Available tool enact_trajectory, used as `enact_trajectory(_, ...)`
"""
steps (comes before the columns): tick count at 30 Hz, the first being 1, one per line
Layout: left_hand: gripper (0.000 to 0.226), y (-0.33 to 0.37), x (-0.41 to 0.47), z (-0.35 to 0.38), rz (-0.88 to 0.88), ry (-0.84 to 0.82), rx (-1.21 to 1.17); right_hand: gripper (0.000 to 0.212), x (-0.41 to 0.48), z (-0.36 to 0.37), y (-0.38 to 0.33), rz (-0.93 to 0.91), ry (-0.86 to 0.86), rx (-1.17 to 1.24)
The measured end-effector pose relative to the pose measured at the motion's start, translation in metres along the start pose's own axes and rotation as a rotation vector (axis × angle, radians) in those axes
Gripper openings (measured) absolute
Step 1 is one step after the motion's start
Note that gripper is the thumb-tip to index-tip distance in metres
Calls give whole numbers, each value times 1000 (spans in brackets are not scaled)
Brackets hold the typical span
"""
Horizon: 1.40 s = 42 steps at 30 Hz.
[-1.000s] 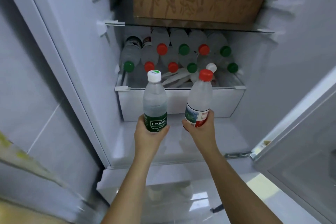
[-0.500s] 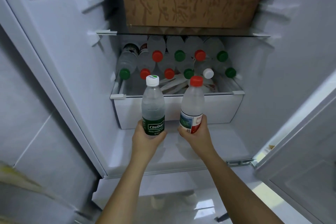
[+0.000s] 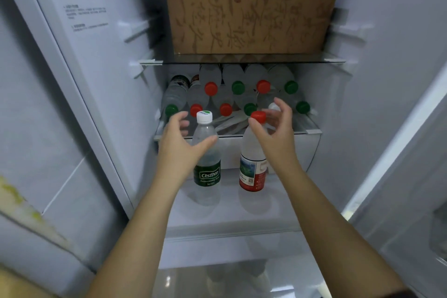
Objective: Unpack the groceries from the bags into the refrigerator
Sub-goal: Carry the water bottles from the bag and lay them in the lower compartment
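Note:
Two water bottles stand upright on the fridge's white bottom floor (image 3: 229,210). The left one (image 3: 207,152) has a white cap and a green Cestbon label. The right one (image 3: 252,164) has a red cap and a red and white label. My left hand (image 3: 180,143) hovers beside the upper part of the green-label bottle, fingers spread and holding nothing. My right hand (image 3: 275,128) hangs open near the red cap, off the bottle.
Behind the bottles a white drawer (image 3: 297,150) holds several lying bottles (image 3: 238,87) with red and green caps. A glass shelf (image 3: 242,59) above carries a brown cardboard box (image 3: 249,19). The fridge door (image 3: 411,176) stands open at right.
Both hands set the bottles down on the fridge floor and let go. The hands have risen to the bottles' necks and spread open.

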<state>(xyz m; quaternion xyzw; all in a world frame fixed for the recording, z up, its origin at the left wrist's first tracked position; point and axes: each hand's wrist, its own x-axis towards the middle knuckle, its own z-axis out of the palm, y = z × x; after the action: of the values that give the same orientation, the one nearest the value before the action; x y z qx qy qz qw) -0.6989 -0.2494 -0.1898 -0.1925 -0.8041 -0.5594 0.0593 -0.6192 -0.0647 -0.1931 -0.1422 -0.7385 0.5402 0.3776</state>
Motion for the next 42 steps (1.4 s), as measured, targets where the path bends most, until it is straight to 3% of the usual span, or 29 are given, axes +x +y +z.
enact_trajectory(3,73,15,16,-2,15,-48,54,37,14,12,3,28,-90,-115)
enact_trajectory(6,55,20,26,-1,13,-136,180,17,16,16,15,5,-61,-148)
enact_trajectory(11,44,24,35,-5,-48,-281,274,11,15,15,17,-22,-48,-92)
enact_trajectory(16,32,30,30,-16,-42,-300,215,11,15,16,20,-20,-33,-80)
enact_trajectory(21,25,45,11,-40,28,-168,181,11,16,16,22,-26,-15,-71)
enact_trajectory(30,24,108,-24,-92,380,185,60,13,15,18,25,5,-15,-38)
enact_trajectory(42,34,72,-15,-55,619,286,112,10,15,16,21,29,-28,-51)
